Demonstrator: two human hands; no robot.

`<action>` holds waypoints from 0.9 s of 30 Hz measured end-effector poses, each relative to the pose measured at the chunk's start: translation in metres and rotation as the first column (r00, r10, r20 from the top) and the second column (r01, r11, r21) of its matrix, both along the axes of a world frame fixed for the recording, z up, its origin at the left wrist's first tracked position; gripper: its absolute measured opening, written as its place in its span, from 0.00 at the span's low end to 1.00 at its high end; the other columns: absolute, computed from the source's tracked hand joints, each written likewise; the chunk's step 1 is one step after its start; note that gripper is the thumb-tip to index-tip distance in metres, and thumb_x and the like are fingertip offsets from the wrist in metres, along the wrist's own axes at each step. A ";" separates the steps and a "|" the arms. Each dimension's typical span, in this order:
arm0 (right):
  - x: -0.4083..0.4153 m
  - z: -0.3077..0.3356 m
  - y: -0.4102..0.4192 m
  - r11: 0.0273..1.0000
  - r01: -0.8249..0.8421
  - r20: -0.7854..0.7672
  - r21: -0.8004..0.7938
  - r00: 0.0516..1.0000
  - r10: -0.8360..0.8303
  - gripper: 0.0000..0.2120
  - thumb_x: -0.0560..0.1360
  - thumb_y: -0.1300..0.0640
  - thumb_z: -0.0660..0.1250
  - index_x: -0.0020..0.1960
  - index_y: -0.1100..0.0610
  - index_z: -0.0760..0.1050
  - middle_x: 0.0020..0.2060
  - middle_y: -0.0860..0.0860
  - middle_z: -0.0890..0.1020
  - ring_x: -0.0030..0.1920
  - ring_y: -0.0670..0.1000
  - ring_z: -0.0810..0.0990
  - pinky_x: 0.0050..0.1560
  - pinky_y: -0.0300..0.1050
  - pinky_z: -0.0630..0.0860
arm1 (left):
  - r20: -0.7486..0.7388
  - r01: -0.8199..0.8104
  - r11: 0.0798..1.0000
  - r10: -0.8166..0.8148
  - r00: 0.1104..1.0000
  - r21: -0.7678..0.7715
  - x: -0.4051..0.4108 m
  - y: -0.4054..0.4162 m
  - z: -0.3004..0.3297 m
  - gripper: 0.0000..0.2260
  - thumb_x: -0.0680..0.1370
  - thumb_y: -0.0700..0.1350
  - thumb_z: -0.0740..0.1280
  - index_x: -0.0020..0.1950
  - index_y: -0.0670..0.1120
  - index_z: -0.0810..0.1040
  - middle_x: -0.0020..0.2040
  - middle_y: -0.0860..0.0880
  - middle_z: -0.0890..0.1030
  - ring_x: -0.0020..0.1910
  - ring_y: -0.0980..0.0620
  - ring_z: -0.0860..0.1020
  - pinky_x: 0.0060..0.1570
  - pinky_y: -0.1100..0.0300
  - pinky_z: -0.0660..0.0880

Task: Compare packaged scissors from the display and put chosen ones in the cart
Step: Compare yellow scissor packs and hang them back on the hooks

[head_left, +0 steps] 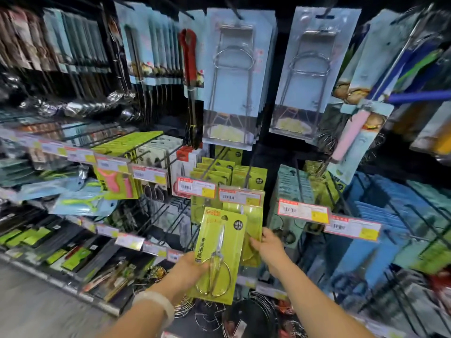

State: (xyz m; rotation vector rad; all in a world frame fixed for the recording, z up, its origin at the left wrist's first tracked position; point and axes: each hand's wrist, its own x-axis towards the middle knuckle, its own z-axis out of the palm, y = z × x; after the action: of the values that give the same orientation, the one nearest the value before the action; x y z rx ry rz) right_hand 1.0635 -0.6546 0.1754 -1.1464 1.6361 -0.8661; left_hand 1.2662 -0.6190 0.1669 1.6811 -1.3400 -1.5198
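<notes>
Both hands are up at the scissor pegs, each on a yellow-green pack.

With my left hand I grip a carded pair of scissors by its left edge, thumb curled over the front, holding it tilted in front of the display, free of its peg. My right hand pinches the lower corner of a second scissors pack, which hangs on its hook just behind and to the right of the first, under a red-edged price tag. More green packs hang behind it.
</notes>
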 end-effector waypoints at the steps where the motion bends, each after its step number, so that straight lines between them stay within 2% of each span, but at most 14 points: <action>1: 0.001 0.001 -0.001 1.000 0.015 0.002 -0.001 1.000 -0.015 0.16 0.78 0.63 0.61 0.66 0.59 0.67 0.57 0.52 0.77 0.44 0.45 0.76 0.43 0.35 0.74 | 0.002 -0.018 1.000 0.018 1.000 0.022 -0.001 0.001 0.004 0.29 0.79 0.49 0.64 0.75 0.40 0.57 0.74 0.42 0.64 0.71 0.42 0.65 0.71 0.46 0.63; 4: 0.002 0.000 -0.005 0.996 0.083 -0.086 0.015 0.993 -0.081 0.24 0.78 0.55 0.62 0.72 0.58 0.60 0.66 0.55 0.71 0.58 0.54 0.74 0.56 0.45 0.72 | -0.007 -0.022 1.000 0.022 1.000 0.019 0.004 -0.002 0.000 0.30 0.79 0.50 0.63 0.76 0.41 0.55 0.75 0.43 0.61 0.73 0.43 0.63 0.72 0.47 0.61; 5: 0.001 -0.003 -0.006 0.994 0.106 -0.141 0.034 0.985 -0.100 0.25 0.78 0.53 0.63 0.72 0.57 0.61 0.66 0.56 0.71 0.60 0.56 0.74 0.57 0.47 0.72 | -0.029 -0.039 0.998 0.040 0.999 0.044 0.004 -0.001 0.002 0.31 0.78 0.51 0.64 0.76 0.43 0.56 0.75 0.44 0.62 0.73 0.43 0.64 0.71 0.46 0.62; 7: 0.001 -0.008 -0.003 0.992 0.119 -0.171 0.037 0.979 -0.111 0.21 0.78 0.51 0.62 0.68 0.57 0.65 0.63 0.55 0.74 0.57 0.55 0.75 0.53 0.46 0.72 | -0.033 -0.023 0.999 0.025 0.999 0.048 0.009 -0.009 -0.011 0.32 0.74 0.54 0.67 0.75 0.46 0.60 0.74 0.45 0.65 0.70 0.43 0.67 0.70 0.42 0.64; 9: 0.003 -0.011 0.006 0.998 0.049 -0.096 0.028 0.994 -0.046 0.16 0.78 0.48 0.61 0.60 0.56 0.73 0.58 0.54 0.78 0.54 0.52 0.76 0.55 0.45 0.72 | -0.035 -0.038 0.996 0.041 0.999 0.078 0.010 -0.017 -0.026 0.31 0.74 0.54 0.67 0.74 0.47 0.62 0.73 0.46 0.67 0.70 0.43 0.68 0.69 0.41 0.65; 11: 0.008 -0.013 0.017 0.997 -0.053 0.048 0.050 0.998 0.051 0.15 0.77 0.44 0.61 0.52 0.54 0.77 0.52 0.52 0.82 0.51 0.51 0.80 0.59 0.48 0.76 | -0.040 -0.027 0.996 0.030 0.999 0.083 0.006 -0.015 -0.022 0.29 0.75 0.51 0.66 0.74 0.47 0.61 0.73 0.46 0.67 0.71 0.43 0.66 0.69 0.41 0.64; 13: 0.011 -0.013 0.026 0.990 -0.135 0.088 0.041 0.987 0.131 0.11 0.76 0.47 0.63 0.48 0.55 0.76 0.43 0.50 0.82 0.44 0.47 0.81 0.52 0.43 0.79 | -0.035 -0.032 0.997 0.034 0.999 0.075 -0.006 -0.010 -0.009 0.27 0.76 0.50 0.66 0.73 0.46 0.63 0.72 0.45 0.68 0.70 0.42 0.67 0.69 0.42 0.64; 15: 0.012 -0.014 0.029 0.987 -0.161 0.089 0.018 0.983 0.159 0.04 0.75 0.57 0.68 0.46 0.56 0.73 0.34 0.45 0.80 0.38 0.44 0.80 0.47 0.39 0.80 | 0.001 -0.039 0.998 0.039 0.999 0.057 -0.013 -0.010 -0.004 0.23 0.78 0.48 0.65 0.71 0.43 0.64 0.70 0.45 0.69 0.68 0.43 0.68 0.69 0.45 0.65; 17: 0.011 -0.015 0.029 0.990 -0.140 0.075 0.001 0.987 0.139 0.08 0.73 0.64 0.69 0.46 0.56 0.71 0.38 0.50 0.81 0.39 0.48 0.81 0.44 0.41 0.81 | 0.035 -0.045 0.999 0.044 0.998 0.027 -0.019 -0.013 -0.005 0.19 0.77 0.48 0.67 0.66 0.44 0.69 0.65 0.44 0.74 0.63 0.44 0.73 0.67 0.46 0.68; 20: 0.006 -0.007 0.029 0.994 -0.088 -0.010 -0.071 0.996 0.088 0.08 0.73 0.65 0.68 0.46 0.56 0.71 0.38 0.52 0.80 0.37 0.49 0.78 0.37 0.36 0.76 | 0.097 -0.054 0.996 0.060 0.993 -0.067 -0.024 -0.014 -0.001 0.08 0.76 0.47 0.68 0.50 0.46 0.73 0.49 0.45 0.79 0.47 0.48 0.78 0.58 0.49 0.75; 21: 0.005 -0.005 0.029 0.992 -0.084 -0.029 -0.094 0.996 0.081 0.08 0.73 0.65 0.68 0.45 0.55 0.71 0.37 0.51 0.80 0.36 0.48 0.78 0.35 0.34 0.75 | 0.096 -0.052 0.994 0.061 0.994 -0.091 -0.027 -0.016 -0.001 0.06 0.76 0.47 0.68 0.48 0.46 0.73 0.48 0.44 0.80 0.43 0.49 0.77 0.54 0.50 0.77; 24: 0.002 0.007 0.023 0.984 -0.081 -0.069 -0.158 0.995 0.071 0.08 0.74 0.66 0.67 0.45 0.55 0.70 0.35 0.49 0.78 0.34 0.45 0.75 0.31 0.28 0.71 | 0.081 -0.026 0.986 0.040 0.996 -0.167 -0.033 -0.020 0.011 0.04 0.77 0.46 0.67 0.48 0.46 0.74 0.47 0.43 0.80 0.40 0.50 0.75 0.42 0.58 0.75; 27: -0.001 0.018 0.014 0.974 -0.078 -0.073 -0.213 0.995 0.064 0.06 0.75 0.67 0.65 0.47 0.58 0.70 0.33 0.48 0.75 0.32 0.43 0.72 0.30 0.26 0.69 | 0.036 -0.054 0.975 0.063 0.997 -0.214 -0.037 -0.029 0.019 0.14 0.77 0.46 0.67 0.60 0.44 0.74 0.54 0.43 0.79 0.41 0.52 0.74 0.39 0.63 0.72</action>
State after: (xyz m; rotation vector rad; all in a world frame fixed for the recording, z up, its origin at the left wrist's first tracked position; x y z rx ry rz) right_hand 1.0626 -0.6402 0.1937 -1.3881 1.5721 -0.9867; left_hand 1.2294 -0.6476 0.1858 1.6101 -1.4085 -1.2651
